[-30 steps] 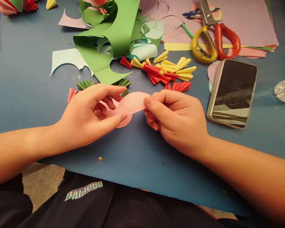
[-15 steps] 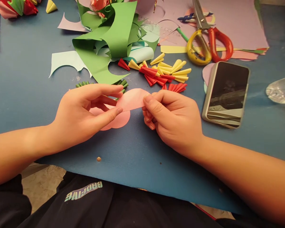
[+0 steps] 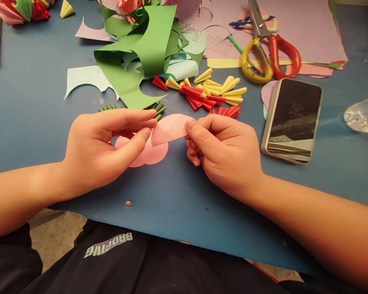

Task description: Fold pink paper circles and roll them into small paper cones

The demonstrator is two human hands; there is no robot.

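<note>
A folded pink paper piece [image 3: 168, 128], half-round in shape, is held between both hands just above the blue table [image 3: 171, 196]. My right hand [image 3: 223, 151] pinches its right end with fingers curled. My left hand [image 3: 101, 145] pinches its left end between thumb and forefinger. More pink paper circles [image 3: 150, 155] lie flat on the table under the folded piece, partly hidden by my left hand.
Small red and yellow folded paper cones [image 3: 214, 94] and green ones [image 3: 156, 109] lie just beyond the hands. Green paper scraps [image 3: 141, 53] are piled farther back. Scissors [image 3: 268, 53] rest on pink sheets at the back right. A phone [image 3: 294, 116] lies right; a clear plastic object [image 3: 363, 114] at the edge.
My left thumb and forefinger have closed in on the pink piece's left end, and the piece has folded tighter. The flat pink circles below show more now.
</note>
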